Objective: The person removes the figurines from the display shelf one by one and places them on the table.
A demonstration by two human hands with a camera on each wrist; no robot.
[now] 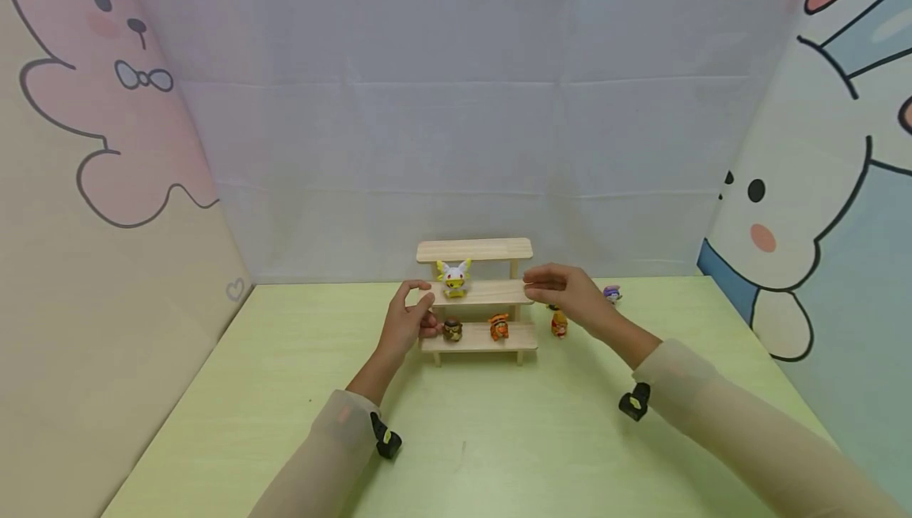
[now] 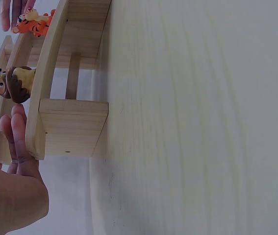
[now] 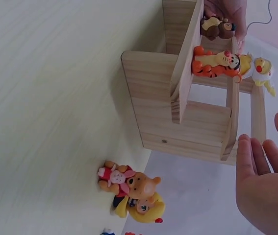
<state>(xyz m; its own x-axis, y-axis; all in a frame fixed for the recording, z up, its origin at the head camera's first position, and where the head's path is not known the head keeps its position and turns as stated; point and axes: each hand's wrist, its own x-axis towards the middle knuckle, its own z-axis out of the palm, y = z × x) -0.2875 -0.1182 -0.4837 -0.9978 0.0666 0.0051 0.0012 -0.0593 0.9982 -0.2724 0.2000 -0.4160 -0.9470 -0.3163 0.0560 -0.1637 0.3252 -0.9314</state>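
A three-tier wooden display stand [image 1: 473, 250] stands on the table. My left hand [image 1: 404, 326] is at its left end, fingers loosely bent beside the lower tier and close to a brown owl figurine [image 2: 20, 84]. At the right end, my right hand [image 3: 264, 188] has its fingers extended by the middle tier; whether they touch it I cannot tell. An orange striped tiger figurine [image 3: 216, 63] is on the lower tier, right of the owl. On the middle tier, toward the left, is a white-and-yellow figurine [image 1: 454, 279] with big ears.
Right of the stand, a bear figurine [image 3: 138, 183] holding a small pink figure stands on the table. Beside it is a yellow-haired figurine [image 3: 141, 208]. A purple figurine [image 1: 612, 294] is farther right. A pale curtain [image 1: 456, 122] hangs behind the table.
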